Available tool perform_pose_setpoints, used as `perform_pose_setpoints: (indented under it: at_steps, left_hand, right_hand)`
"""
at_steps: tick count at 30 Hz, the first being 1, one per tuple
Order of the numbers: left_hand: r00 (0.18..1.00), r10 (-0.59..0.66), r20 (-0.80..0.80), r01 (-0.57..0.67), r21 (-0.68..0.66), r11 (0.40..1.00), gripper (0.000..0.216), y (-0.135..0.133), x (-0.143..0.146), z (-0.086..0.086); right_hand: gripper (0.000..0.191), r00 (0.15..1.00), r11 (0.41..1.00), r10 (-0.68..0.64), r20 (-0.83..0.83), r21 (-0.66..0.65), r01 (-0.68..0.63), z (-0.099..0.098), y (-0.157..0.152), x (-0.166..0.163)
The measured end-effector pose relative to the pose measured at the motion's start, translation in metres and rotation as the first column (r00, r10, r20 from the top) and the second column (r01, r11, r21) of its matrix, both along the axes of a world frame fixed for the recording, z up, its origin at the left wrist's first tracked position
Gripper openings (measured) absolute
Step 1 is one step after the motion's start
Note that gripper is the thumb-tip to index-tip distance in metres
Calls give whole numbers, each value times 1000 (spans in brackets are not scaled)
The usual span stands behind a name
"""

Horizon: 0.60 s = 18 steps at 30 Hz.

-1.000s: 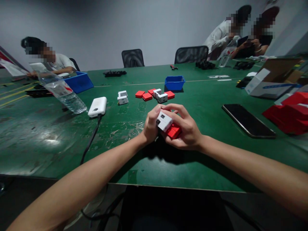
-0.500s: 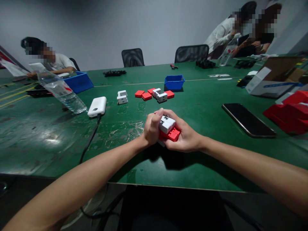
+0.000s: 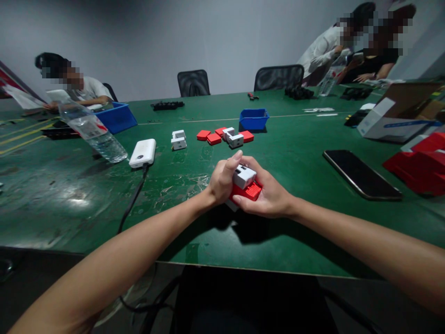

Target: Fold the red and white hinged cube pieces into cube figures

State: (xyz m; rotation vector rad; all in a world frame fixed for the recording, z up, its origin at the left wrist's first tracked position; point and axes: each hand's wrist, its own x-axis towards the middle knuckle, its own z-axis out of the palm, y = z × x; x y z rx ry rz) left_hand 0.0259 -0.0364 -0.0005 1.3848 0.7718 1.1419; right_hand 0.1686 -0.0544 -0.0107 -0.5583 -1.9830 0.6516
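Both my hands are closed round a red and white plastic block, held just above the green table near its front edge. My left hand grips its left side, the thumb pointing up along the white part. My right hand wraps the right side, with its thumb across the red ribbed part. Fingers hide much of the block's underside and back. Beyond my hands lie several flat red blocks and a white notched block. Another white notched block sits to their left.
A small blue bin stands behind the blocks. On the left are a white power bank with a black cable and a tilted water bottle. A phone and a red object lie right. Other people sit across the table.
My right thumb has moved up onto the red part of the block, and my hands have shifted slightly. The view has moved a little; the blocks on the table lie as before.
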Motion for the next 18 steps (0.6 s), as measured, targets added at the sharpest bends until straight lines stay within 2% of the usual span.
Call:
perform_pose_setpoints:
  at_steps: [5, 7, 11, 16, 18]
  left_hand:
    - [986, -68, 153, 84, -102, 991, 61, 12, 1, -5]
    - [974, -39, 225, 80, -176, 981, 65, 17, 1, -3]
    - [975, 56, 216, 15, -315, 949, 69, 23, 1, -3]
    - [959, 59, 279, 24, -287, 958, 64, 20, 4, -5]
    - [953, 107, 282, -38, -239, 970, 65, 17, 7, -5]
  right_hand:
    - [69, 982, 965, -182, 53, 204, 168, -1, 8, -1]
    - [67, 969, 943, -234, 78, 261, 207, 0, 10, -1]
    - [68, 956, 910, -276, 98, 347, 227, 0, 11, -3]
    - [67, 943, 831, -288, 168, 534, 158, 0, 10, -4]
    - [64, 926, 795, -315, 206, 591, 139, 3, 10, -5]
